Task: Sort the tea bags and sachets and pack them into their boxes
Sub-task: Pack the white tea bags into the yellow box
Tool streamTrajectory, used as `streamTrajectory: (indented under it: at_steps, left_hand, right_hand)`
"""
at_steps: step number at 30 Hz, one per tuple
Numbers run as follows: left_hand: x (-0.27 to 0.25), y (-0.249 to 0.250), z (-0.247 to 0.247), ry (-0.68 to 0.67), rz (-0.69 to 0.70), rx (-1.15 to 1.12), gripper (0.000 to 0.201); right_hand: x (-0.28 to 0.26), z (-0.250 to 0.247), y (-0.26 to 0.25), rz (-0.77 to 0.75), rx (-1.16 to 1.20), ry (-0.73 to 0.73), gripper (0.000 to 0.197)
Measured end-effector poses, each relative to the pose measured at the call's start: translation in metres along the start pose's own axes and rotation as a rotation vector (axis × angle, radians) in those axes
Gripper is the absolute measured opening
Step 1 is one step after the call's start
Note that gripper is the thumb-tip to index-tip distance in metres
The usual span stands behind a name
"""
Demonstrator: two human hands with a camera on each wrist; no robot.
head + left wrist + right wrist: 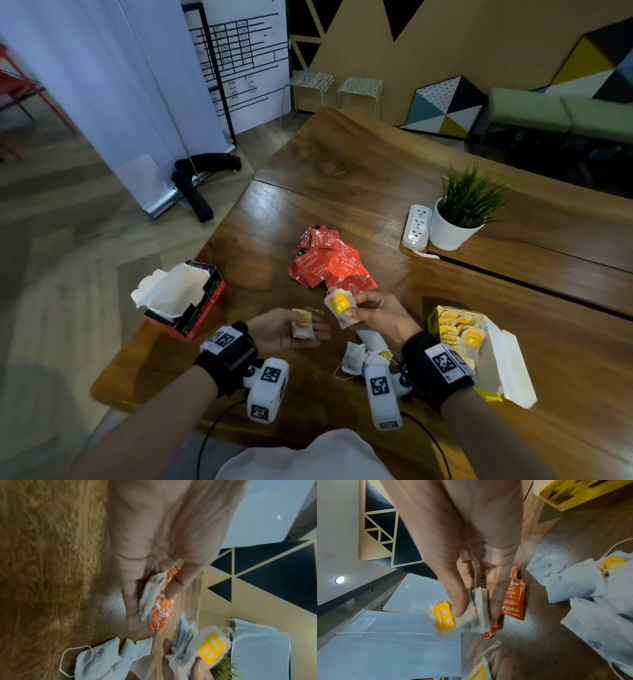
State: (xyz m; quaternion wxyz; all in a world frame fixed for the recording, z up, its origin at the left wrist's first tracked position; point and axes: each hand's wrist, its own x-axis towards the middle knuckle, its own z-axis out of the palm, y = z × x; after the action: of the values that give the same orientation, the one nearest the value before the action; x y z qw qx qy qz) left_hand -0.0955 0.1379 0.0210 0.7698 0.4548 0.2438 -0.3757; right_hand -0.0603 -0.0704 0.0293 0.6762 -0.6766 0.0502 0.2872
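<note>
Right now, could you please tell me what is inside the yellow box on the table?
The yellow box holds rows of tea bags with yellow tags. Whatever lies beneath that top layer is covered.

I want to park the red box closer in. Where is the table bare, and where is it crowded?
Bare wood lies between the open red box and the red sachet pile, and beyond that pile toward the white power strip. Crowded: loose white tea bags between both hands, beside the yellow box.

Head view high above the worktop (342,164) near edge, facing forward and down, both wrist views close along the palms toward the fingers, all three sharing the loose tea bags (354,359) (102,660) (573,585) and red sachets (329,263) (161,612) (513,599)
</note>
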Motion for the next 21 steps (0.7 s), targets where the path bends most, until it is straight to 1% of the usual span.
streamTrajectory:
  at_steps: [3, 5, 7, 8, 9, 11, 12, 14, 16, 18, 21]
  left_hand:
    - [-0.004, -0.002, -0.004, -0.023, -0.015, -0.032, 0.033]
    - [-0.006, -0.003, -0.005, -0.046, -0.004, -0.027, 0.029]
    - [-0.007, -0.002, -0.005, -0.039, 0.01, 0.011, 0.027]
    - [-0.008, -0.001, -0.006, -0.025, 0.03, 0.045, 0.028]
    - [-0.009, -0.001, -0.007, -0.003, 0.054, 0.087, 0.029]
    - [-0.011, -0.001, -0.009, 0.068, 0.099, 0.159, 0.024]
    - [-0.013, -0.002, -0.011, 0.101, 0.121, 0.171, 0.02]
    - [-0.015, -0.003, -0.013, 0.14, 0.152, 0.139, 0.017]
    - [-0.015, -0.005, -0.012, 0.179, 0.193, 0.143, 0.019]
    - [-0.014, -0.007, -0.01, 0.245, 0.243, 0.215, 0.021]
    - [-0.01, -0.012, -0.006, 0.343, 0.296, 0.28, 0.017]
  right_hand:
    - [-0.001, 0.001, 0.002, 0.006, -0.011, -0.037, 0.017]
    - [-0.002, 0.005, 0.003, 0.0, -0.025, -0.029, 0.026]
    - [0.0, 0.009, 0.005, 0.007, -0.008, 0.004, 0.039]
    - [0.002, 0.011, 0.006, 0.02, 0.009, 0.01, 0.04]
    - [0.003, 0.012, 0.007, 0.041, 0.023, 0.004, 0.037]
    - [0.006, 0.016, 0.011, 0.089, 0.032, -0.011, 0.021]
    - [0.008, 0.017, 0.014, 0.115, 0.043, -0.009, 0.016]
    - [0.01, 0.023, 0.019, 0.15, 0.1, 0.006, 0.01]
    - [0.011, 0.03, 0.022, 0.168, 0.16, -0.001, 0.011]
    - [0.013, 0.038, 0.022, 0.183, 0.182, -0.032, 0.018]
    - [0.016, 0.052, 0.02, 0.163, 0.093, -0.041, 0.025]
